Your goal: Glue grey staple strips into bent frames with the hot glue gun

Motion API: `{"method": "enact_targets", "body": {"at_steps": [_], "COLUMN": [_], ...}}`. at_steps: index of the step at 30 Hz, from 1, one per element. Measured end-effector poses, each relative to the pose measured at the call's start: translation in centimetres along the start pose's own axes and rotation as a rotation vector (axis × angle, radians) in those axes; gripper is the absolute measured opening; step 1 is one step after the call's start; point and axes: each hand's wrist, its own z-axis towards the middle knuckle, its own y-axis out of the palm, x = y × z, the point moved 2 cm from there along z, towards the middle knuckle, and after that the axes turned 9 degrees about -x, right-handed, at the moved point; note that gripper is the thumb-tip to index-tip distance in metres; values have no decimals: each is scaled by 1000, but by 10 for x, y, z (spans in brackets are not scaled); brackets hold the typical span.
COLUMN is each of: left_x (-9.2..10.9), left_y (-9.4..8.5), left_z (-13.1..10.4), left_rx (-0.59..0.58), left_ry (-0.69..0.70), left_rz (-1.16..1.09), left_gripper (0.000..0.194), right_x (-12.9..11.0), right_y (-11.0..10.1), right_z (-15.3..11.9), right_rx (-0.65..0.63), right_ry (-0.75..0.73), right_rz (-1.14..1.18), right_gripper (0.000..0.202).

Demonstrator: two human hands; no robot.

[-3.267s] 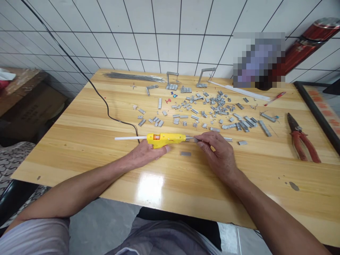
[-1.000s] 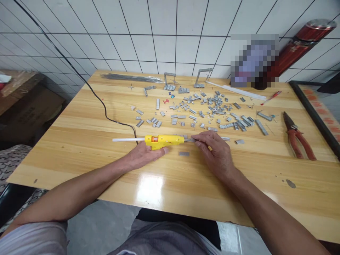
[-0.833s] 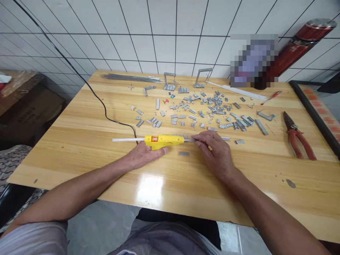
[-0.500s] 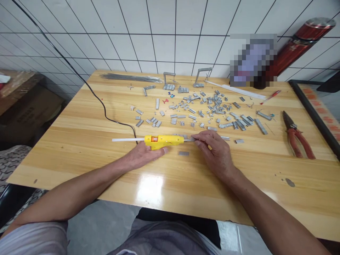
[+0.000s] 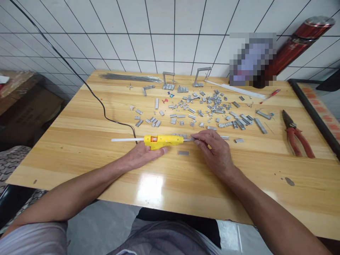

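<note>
My left hand is wrapped round the handle of a yellow hot glue gun, which lies level with its nozzle pointing right. A clear glue stick sticks out of its back end. My right hand pinches a small grey staple strip between thumb and forefinger, right at the nozzle tip. Whether strip and nozzle touch, I cannot tell. Just below the gun a short staple strip lies flat on the table. Behind the gun, another row of strips is partly hidden.
Many staple pieces are scattered mid-table. Behind them stand two small staple frames, beside a bundle of thin wires. Pliers, a red pen and a red flask are at right. A black cord crosses the left side.
</note>
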Motion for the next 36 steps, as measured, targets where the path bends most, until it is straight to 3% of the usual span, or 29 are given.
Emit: {"method": "enact_targets", "body": {"at_steps": [15,36], "left_x": [3,3], "left_y": [0,0], "left_z": [-1,0], "left_rx": [-1,6], "left_ry": [-35,17], "left_rz": [5,22], "left_gripper": [31,29], "right_x": [2,2], "right_y": [0,0], "right_z": [-1,1], "right_rx": [-4,5], "right_ry": [19,22], "right_rz": [-5,6], "right_gripper": [23,22]}}
